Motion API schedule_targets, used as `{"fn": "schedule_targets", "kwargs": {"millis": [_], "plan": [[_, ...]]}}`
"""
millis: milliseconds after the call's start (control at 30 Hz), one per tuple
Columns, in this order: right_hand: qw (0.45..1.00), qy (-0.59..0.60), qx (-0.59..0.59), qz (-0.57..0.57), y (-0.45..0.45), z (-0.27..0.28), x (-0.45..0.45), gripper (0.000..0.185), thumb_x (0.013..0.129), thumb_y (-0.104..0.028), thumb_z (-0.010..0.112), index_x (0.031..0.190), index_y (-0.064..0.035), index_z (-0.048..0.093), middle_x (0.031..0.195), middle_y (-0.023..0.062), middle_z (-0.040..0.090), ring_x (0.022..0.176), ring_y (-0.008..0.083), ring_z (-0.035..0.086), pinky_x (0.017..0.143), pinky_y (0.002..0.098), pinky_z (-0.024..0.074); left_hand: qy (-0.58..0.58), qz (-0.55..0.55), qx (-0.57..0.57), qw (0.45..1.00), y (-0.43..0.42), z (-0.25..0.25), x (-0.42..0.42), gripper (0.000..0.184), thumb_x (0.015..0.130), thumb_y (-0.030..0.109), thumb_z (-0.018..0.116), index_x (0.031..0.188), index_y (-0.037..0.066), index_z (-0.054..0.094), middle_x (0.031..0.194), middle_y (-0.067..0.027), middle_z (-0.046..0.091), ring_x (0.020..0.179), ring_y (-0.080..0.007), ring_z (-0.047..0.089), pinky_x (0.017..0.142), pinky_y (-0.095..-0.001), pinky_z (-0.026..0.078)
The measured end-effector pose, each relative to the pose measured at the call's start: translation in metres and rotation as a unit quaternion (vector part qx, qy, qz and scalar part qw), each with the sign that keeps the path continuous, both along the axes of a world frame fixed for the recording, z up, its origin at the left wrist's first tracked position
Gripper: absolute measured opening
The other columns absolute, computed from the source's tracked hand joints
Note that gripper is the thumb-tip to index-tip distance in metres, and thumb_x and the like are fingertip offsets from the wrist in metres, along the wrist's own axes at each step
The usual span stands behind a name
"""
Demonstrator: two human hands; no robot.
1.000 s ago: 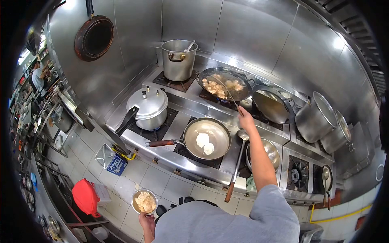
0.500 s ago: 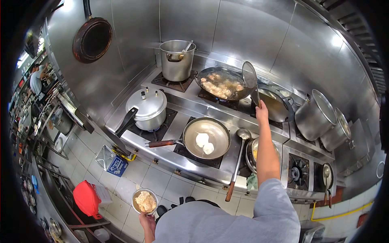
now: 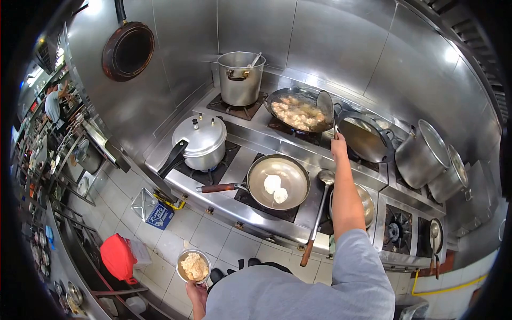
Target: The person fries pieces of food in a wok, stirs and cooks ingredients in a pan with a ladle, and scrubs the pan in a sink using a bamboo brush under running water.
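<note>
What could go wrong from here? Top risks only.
1. Splash: the right hand holds the skimmer at the wok of bubbling liquid, so spatter might reach the bare forearm.
2. Snag: the ladle has its handle jutting past the stove's front edge, near the body; a bump could swing it.
3. Spill: the left hand holds the food bowl over the floor; a tilt might drop food.
</note>
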State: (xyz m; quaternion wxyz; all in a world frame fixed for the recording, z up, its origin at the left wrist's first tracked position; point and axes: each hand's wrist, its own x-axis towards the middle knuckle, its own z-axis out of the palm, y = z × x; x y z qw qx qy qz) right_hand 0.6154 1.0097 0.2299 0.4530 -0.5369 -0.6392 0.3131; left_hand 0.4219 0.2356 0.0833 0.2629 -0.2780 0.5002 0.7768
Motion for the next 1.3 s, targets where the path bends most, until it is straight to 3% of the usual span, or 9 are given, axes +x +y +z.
{"fn": "schedule_targets", "kwargs": {"millis": [100, 167, 200, 633, 700, 767, 833, 933, 1300], "plan": [[1.000, -0.007, 0.001, 0.013, -0.018, 0.013, 0.001, 0.047, 0.085, -0.005, 0.054, 0.132, -0.0059, 0.050, 0.093, 0.0117, 0.064, 0.067, 0.0217, 0.061, 0.054, 0.0360, 0.0475, 0.004, 0.000, 0.006, 1.000, -0.009, -0.011, 0.000, 0.020, 0.080, 0.012, 0.052, 0.099, 0.011, 0.047, 0.087, -0.0049, 0.056, 0.065, -0.0157, 0.051, 0.053, -0.0279, 0.043], [0.994, -0.050, 0.092, -0.020, -0.028, 0.019, 0.004, 0.051, 0.086, -0.005, 0.054, 0.136, -0.0043, 0.047, 0.114, 0.0136, 0.063, 0.099, 0.0239, 0.062, 0.084, 0.0337, 0.0485, 0.010, -0.009, 0.002, 1.000, -0.013, -0.016, -0.001, 0.021, 0.080, 0.012, 0.053, 0.100, 0.011, 0.048, 0.087, -0.0040, 0.056, 0.066, -0.0147, 0.051, 0.053, -0.0269, 0.042], [0.998, -0.052, 0.025, -0.002, -0.049, 0.042, 0.007, 0.053, 0.087, -0.004, 0.054, 0.139, -0.0031, 0.043, 0.132, 0.0136, 0.055, 0.123, 0.0234, 0.050, 0.104, 0.0302, 0.0351, 0.010, -0.010, 0.002, 1.000, -0.015, -0.019, -0.002, 0.021, 0.080, 0.012, 0.053, 0.100, 0.011, 0.048, 0.087, -0.0040, 0.056, 0.066, -0.0147, 0.051, 0.053, -0.0269, 0.042], [0.995, -0.053, -0.036, 0.078, -0.129, 0.055, 0.046, 0.056, 0.088, -0.009, 0.057, 0.142, -0.0034, 0.040, 0.138, 0.0148, 0.051, 0.126, 0.0245, 0.049, 0.105, 0.0317, 0.0352, -0.002, -0.060, 0.007, 0.998, 0.020, -0.012, -0.019, 0.027, 0.078, 0.010, 0.053, 0.105, 0.013, 0.049, 0.093, -0.0030, 0.057, 0.068, -0.0141, 0.052, 0.055, -0.0254, 0.041], [0.993, -0.016, -0.074, 0.088, -0.129, 0.056, 0.036, 0.058, 0.088, -0.008, 0.056, 0.143, -0.0044, 0.039, 0.139, 0.0149, 0.049, 0.125, 0.0242, 0.048, 0.104, 0.0312, 0.0354, -0.004, -0.070, 0.001, 0.998, 0.032, -0.005, -0.021, 0.027, 0.078, 0.010, 0.053, 0.105, 0.012, 0.048, 0.093, -0.0028, 0.057, 0.068, -0.0143, 0.052, 0.054, -0.0256, 0.041], [0.997, -0.011, -0.024, 0.073, -0.116, 0.041, 0.030, 0.050, 0.089, -0.009, 0.052, 0.139, -0.0055, 0.044, 0.116, 0.0131, 0.061, 0.101, 0.0231, 0.060, 0.086, 0.0345, 0.0481, 0.003, -0.062, 0.011, 0.998, 0.038, -0.005, -0.023, 0.026, 0.078, 0.010, 0.053, 0.103, 0.012, 0.049, 0.090, -0.0029, 0.057, 0.065, -0.0141, 0.051, 0.053, -0.0259, 0.041], [0.977, 0.038, -0.185, 0.098, -0.132, 0.071, 0.020, 0.053, 0.085, -0.008, 0.051, 0.138, -0.0083, 0.044, 0.081, 0.0039, 0.056, 0.058, 0.0134, 0.049, 0.047, 0.0284, 0.0409, 0.007, -0.062, 0.011, 0.998, 0.046, 0.007, -0.021, 0.025, 0.078, 0.010, 0.053, 0.102, 0.012, 0.048, 0.087, -0.0028, 0.056, 0.063, -0.0139, 0.050, 0.053, -0.0260, 0.041], [0.973, 0.076, -0.196, 0.091, -0.133, 0.077, 0.013, 0.051, 0.084, -0.009, 0.050, 0.135, -0.0101, 0.045, 0.067, -0.0011, 0.043, 0.045, 0.0083, 0.034, 0.036, 0.0252, 0.0263, -0.001, -0.054, 0.007, 0.999, 0.040, 0.002, -0.020, 0.023, 0.077, 0.009, 0.053, 0.099, 0.011, 0.048, 0.082, -0.0025, 0.055, 0.061, -0.0137, 0.049, 0.052, -0.0261, 0.041], [0.970, -0.012, -0.177, 0.166, -0.155, 0.117, 0.010, 0.042, 0.087, -0.010, 0.051, 0.129, -0.0099, 0.049, 0.070, -0.0019, 0.044, 0.054, 0.0086, 0.040, 0.041, 0.0247, 0.0337, -0.007, -0.046, 0.037, 0.998, -0.001, -0.013, -0.043, 0.020, 0.078, 0.010, 0.055, 0.097, 0.013, 0.047, 0.084, -0.0023, 0.054, 0.062, -0.0136, 0.049, 0.051, -0.0258, 0.044]]}}
